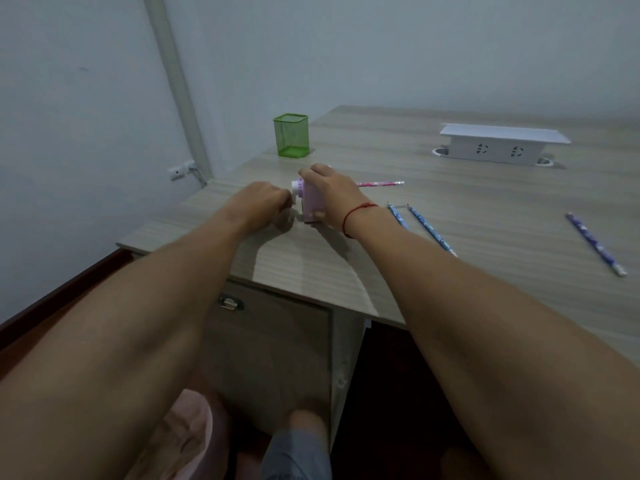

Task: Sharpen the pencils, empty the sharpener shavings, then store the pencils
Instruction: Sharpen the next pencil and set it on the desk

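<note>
A small pink crank sharpener [310, 202] stands on the wooden desk [450, 209] near its left corner. My right hand [329, 195] grips the sharpener's body from above. My left hand [265, 202] has its fingers curled at the white crank end on the sharpener's left side; the handle itself is hidden. A pink pencil [379, 184] sticks out to the right from behind my right hand. Two blue pencils [420, 225] lie by my right wrist, and a purple one [595, 244] lies farther right. The green mesh pencil cup [291, 135] stands behind the sharpener.
A white socket box [498, 147] sits at the back of the desk. Below the desk edge are a cabinet door with a metal lock [228, 303] and a pink bin [187, 434] on the floor at lower left. The wall is close on the left.
</note>
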Demonstrator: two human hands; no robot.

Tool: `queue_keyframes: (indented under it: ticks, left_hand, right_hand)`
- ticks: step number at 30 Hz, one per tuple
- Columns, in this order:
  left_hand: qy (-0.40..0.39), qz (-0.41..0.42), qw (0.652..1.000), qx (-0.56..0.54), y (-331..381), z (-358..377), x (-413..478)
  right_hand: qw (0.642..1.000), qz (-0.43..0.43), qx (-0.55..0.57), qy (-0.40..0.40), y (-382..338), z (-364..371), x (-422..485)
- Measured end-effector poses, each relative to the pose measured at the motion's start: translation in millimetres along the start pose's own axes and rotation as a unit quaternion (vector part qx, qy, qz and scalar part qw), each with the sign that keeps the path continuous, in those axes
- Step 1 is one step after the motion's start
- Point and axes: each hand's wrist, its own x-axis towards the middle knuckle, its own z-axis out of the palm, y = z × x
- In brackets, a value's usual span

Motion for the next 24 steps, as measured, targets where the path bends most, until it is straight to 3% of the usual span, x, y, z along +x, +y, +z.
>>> queue_keyframes:
  ticks: [4, 13, 24]
  left_hand:
    - [0.060, -0.037, 0.997, 0.015, -3, -10, 15]
    - [0.128, -0.029, 0.991, -0.014, 6, -36, 3]
    - [0.011, -0.016, 1.000, -0.024, 20, -20, -30]
  right_hand:
    - [1.000, 0.008, -0.008, 0.013, 3, 4, 4]
    - [0.999, 0.043, -0.031, 0.010, -7, 8, 16]
    - [0.997, 0.053, -0.056, 0.011, -11, 9, 23]
